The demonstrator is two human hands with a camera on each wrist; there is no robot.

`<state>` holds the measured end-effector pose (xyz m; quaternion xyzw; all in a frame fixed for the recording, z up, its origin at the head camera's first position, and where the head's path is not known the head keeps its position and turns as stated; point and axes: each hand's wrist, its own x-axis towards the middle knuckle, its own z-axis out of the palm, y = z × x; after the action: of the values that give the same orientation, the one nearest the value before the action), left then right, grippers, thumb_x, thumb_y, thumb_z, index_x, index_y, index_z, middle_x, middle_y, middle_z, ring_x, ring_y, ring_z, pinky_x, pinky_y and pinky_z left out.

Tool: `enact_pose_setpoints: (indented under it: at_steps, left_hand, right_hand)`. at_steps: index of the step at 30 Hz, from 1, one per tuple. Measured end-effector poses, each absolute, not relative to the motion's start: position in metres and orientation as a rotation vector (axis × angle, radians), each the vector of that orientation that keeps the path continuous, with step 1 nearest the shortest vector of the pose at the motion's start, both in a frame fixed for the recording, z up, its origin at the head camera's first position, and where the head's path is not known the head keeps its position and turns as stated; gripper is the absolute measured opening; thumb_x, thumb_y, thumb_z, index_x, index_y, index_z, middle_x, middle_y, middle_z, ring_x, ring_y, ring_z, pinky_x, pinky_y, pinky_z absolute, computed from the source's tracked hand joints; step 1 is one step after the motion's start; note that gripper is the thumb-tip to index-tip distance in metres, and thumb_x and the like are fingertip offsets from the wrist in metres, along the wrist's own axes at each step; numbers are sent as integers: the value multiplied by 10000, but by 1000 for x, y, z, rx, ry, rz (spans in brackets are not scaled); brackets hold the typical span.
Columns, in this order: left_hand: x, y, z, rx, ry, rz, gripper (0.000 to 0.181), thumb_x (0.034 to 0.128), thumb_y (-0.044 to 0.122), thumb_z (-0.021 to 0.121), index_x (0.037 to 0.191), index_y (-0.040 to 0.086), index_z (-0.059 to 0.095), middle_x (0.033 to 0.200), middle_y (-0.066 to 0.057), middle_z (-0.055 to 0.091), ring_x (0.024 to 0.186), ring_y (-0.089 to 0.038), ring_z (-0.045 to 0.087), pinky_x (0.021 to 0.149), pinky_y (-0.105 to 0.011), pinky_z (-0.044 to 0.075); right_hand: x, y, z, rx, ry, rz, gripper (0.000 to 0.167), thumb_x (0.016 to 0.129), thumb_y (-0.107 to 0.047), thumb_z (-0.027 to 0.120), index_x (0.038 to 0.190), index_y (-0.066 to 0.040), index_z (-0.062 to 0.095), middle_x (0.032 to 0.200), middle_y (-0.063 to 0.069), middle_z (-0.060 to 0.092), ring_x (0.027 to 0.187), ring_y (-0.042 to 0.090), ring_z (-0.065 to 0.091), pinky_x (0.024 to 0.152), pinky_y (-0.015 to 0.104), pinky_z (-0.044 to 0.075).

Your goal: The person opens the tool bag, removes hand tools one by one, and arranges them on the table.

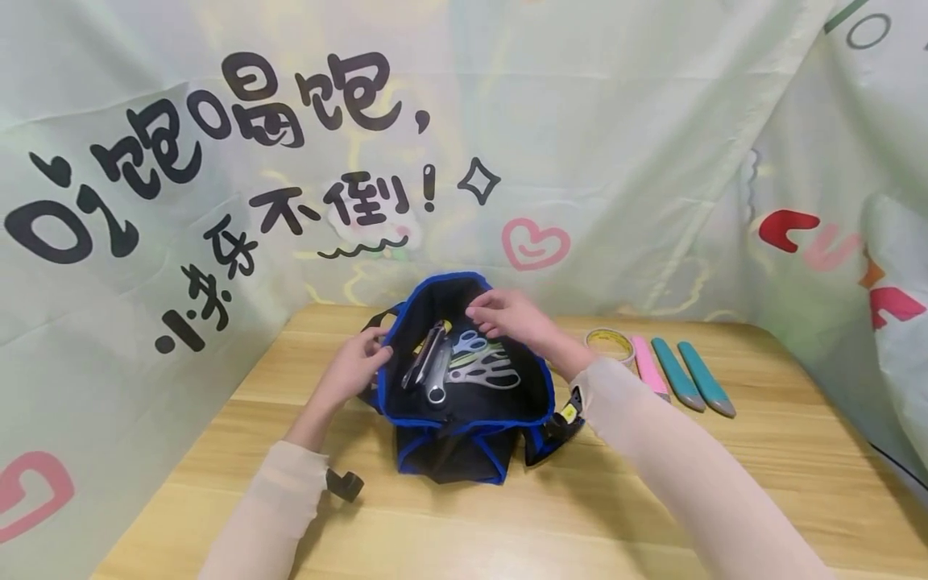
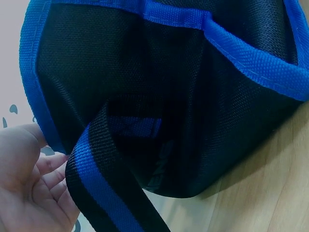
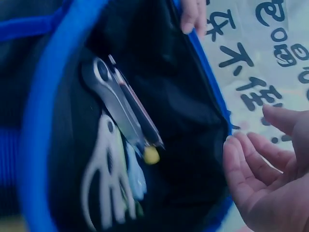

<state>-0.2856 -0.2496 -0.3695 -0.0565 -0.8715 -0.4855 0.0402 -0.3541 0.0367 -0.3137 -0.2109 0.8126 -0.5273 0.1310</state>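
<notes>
A black tool bag with blue edging (image 1: 453, 457) stands open on the table. My left hand (image 1: 353, 362) grips its left rim, and fingers of that hand lap over the edge in the right wrist view. Beside those fingers a black-and-blue strap (image 2: 91, 164) loops from the bag's side. Over the far right part of the opening hovers my right hand (image 1: 511, 316), empty, fingers loosely bent and thumb apart. Inside the bag lie grey-handled scissors (image 3: 107, 150), a pale blue-handled tool (image 3: 136, 176), a silver-grey cutter (image 3: 118, 106) and a slim dark tool (image 3: 141, 116).
Right of the bag are a roll of tape (image 1: 611, 332), a pink flat tool (image 1: 648, 366) and two teal ones (image 1: 674, 372) with grey tips. Black buckles (image 1: 345, 486) hang at both sides. A printed cloth (image 1: 616, 161) hangs behind the wooden table (image 1: 435, 532).
</notes>
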Motion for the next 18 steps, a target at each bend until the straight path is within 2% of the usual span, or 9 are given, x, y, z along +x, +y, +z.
enact_pose_setpoints:
  at_steps: [6,13,18]
  left_hand:
    - [-284,-247,-370,-173,-2659,-1505,414,980,139,569,1372,20,509,886,-151,639,641,-218,624,624,-436,578]
    - [-286,-245,-371,-173,-2664,-1476,420,971,134,570,1365,3,509,880,-145,646,617,-202,625,577,-373,571]
    - [-285,-245,-371,-181,-2656,-1491,422,970,125,564,1369,2,501,887,-153,642,639,-211,629,573,-357,571]
  right_hand:
    - [-355,11,-336,-476,2362,-1522,400,933,-280,674,1222,-15,598,1170,160,629,932,259,638,814,365,555]
    - [-354,-5,-362,-388,2361,-1479,501,916,-298,696,1295,-5,549,1150,183,624,931,370,618,847,490,516]
    - [-353,-15,-380,-389,2413,-1457,565,889,-308,726,1308,21,539,1076,173,635,829,339,641,730,409,540]
